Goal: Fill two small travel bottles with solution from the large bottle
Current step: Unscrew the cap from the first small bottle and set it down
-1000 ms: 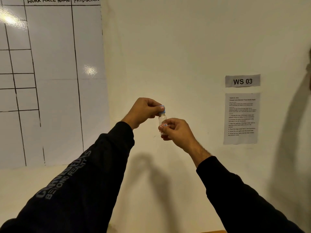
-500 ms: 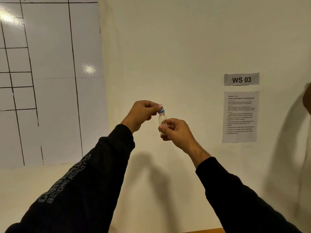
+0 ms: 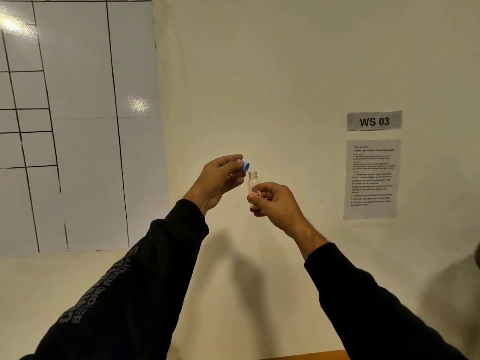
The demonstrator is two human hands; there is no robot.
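Note:
A small clear travel bottle (image 3: pixel 252 182) with a red-edged label is held upright in front of the wall, its threaded neck bare. My right hand (image 3: pixel 275 202) grips its lower half. My left hand (image 3: pixel 220 178) is just left of the neck and pinches the bottle's blue cap (image 3: pixel 245 166), which is off and apart from the bottle. The large bottle and the second travel bottle are out of view.
A cream wall fills the view. A gridded whiteboard (image 3: pixel 75 120) hangs on the left. A "WS 03" sign (image 3: pixel 374 121) and a printed instruction sheet (image 3: pixel 372 179) hang on the right. A sliver of wooden table edge (image 3: pixel 306 355) shows at the bottom.
The blue cap was on the bottle's neck under my left fingers; now it is off, lifted up and left in my left hand. My right hand keeps the bottle steady.

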